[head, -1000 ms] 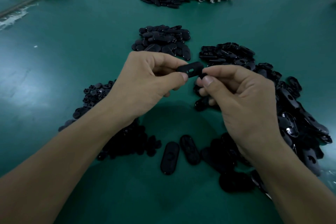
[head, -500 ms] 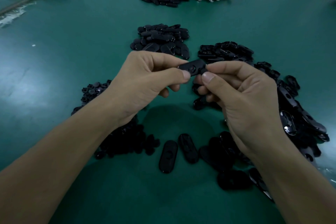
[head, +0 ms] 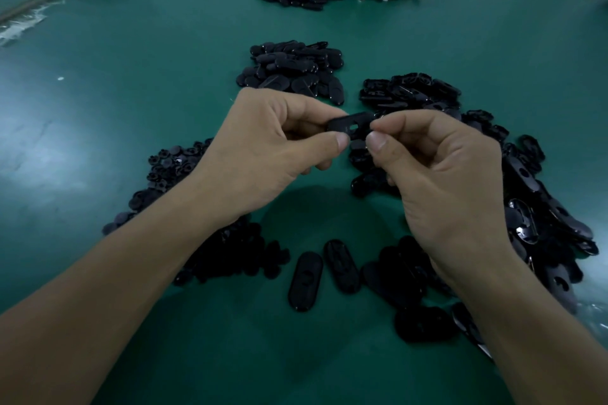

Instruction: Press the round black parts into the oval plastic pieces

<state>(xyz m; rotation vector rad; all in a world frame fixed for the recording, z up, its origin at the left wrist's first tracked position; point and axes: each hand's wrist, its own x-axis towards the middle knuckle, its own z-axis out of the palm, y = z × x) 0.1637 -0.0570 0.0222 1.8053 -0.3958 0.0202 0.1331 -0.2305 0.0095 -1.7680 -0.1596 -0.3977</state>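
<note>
Matte green table (head: 131,115) carries a glossy heap of black oval plastic pieces (head: 533,194) by its right edge and knobbly round black parts (head: 171,164) leftward. Above its middle, the left hand (head: 263,154) and right hand (head: 444,174) both pinch one flat slotted oval (head: 352,125), its hole apparently unfilled.

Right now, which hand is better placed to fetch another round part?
Probably the left hand: the pile of round parts lies beside its wrist; the right hand is by the oval pieces.

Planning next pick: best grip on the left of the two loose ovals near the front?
Pinch the left oval across its narrow width, toward its near end, from above. It lies flat on the mat; its long sides are parallel, and the right oval angles away there.
</note>
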